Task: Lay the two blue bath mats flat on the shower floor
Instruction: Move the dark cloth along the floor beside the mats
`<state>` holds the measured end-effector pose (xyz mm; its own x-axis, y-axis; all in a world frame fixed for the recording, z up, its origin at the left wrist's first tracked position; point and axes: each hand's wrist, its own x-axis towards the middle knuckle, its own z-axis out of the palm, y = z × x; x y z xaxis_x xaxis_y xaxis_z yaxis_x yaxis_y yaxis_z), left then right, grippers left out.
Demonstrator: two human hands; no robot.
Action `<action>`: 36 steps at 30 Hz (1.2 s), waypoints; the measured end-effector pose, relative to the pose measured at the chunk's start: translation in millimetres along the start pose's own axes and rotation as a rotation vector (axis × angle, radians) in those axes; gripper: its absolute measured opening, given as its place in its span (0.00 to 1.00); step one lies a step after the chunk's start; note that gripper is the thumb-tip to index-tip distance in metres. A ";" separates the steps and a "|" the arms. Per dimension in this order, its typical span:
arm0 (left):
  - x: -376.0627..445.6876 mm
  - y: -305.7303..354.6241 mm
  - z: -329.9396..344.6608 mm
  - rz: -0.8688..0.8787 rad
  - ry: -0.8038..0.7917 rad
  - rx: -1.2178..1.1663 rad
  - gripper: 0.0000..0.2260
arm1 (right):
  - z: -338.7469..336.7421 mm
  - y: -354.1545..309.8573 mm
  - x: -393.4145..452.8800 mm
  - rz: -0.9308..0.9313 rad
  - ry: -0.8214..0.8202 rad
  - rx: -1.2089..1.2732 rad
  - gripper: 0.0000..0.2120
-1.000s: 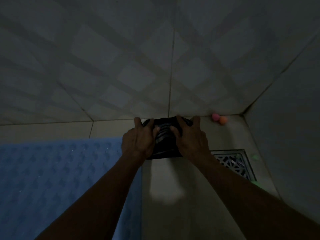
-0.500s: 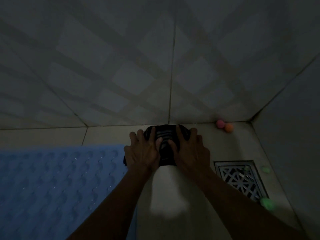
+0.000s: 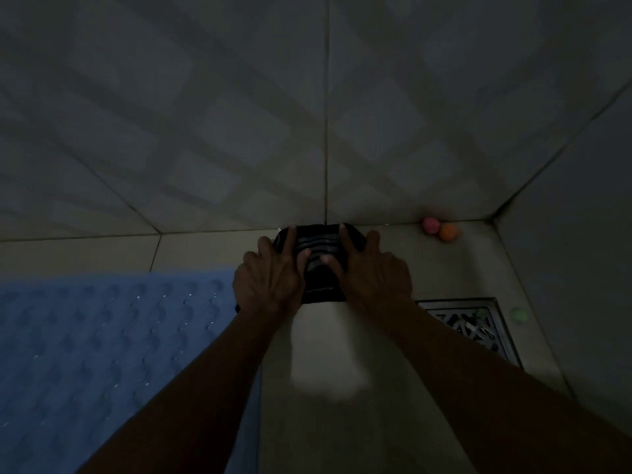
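Dim light. Left hand (image 3: 270, 280) and right hand (image 3: 372, 275), fingers spread, press flat on a dark striped bundle (image 3: 318, 265) at the wall base. Blue mat (image 3: 102, 354) lies flat left of bundle. Drain (image 3: 475, 323) right; pink ball (image 3: 430, 224), orange ball (image 3: 448, 232) beyond.

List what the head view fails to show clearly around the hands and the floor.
- Dark striped item: largely covered by the left hand and right hand; dim light hides what it is.
- Blue bath mat: cut off by the left and bottom edges.
- Second mat: none visible.
- Floor drain: partly behind the right forearm.
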<state>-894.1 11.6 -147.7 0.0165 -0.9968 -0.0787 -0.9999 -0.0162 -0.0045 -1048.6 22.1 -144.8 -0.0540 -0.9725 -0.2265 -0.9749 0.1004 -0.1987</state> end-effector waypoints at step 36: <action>-189.2 -24.7 -7.4 0.049 -0.204 0.058 0.31 | 23.8 5.1 -182.9 0.012 -0.164 -0.068 0.36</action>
<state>-872.5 200.0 -125.4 -0.0259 -0.9596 -0.2801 -0.9977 0.0423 -0.0527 -1038.5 205.5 -127.0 -0.0348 -0.9235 -0.3821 -0.9870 0.0917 -0.1318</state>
